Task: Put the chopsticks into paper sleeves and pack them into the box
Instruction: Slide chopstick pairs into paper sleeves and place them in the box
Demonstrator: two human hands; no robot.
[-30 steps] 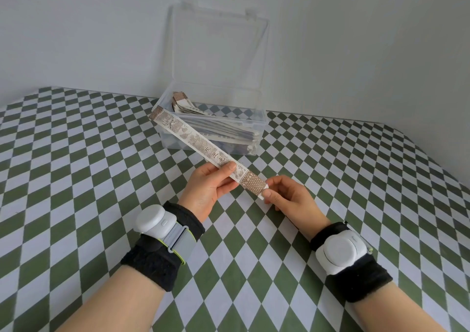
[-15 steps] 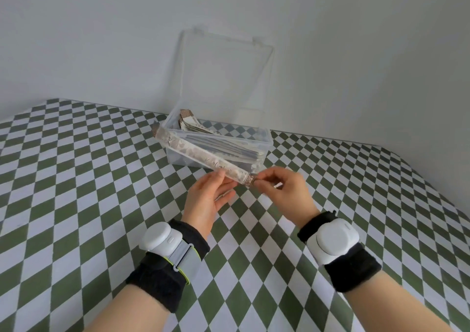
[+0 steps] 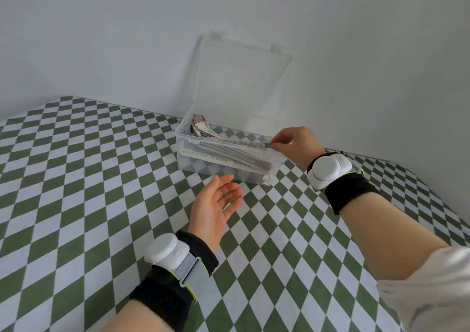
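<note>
The box [image 3: 187, 143] is set at the far edge of the table [image 3: 76, 179], near the wall [image 3: 101, 39], its lid [image 3: 241, 82] raised behind it. Sleeved chopsticks [image 3: 229, 156] are stacked inside, and one more sleeve [image 3: 244, 142] is pinched above them by the right grip [image 3: 297, 144]. The left grip [image 3: 213, 209] is held before the box.

box [image 3: 223, 171] top open, lid [image 3: 241, 77] behind — upright
</note>
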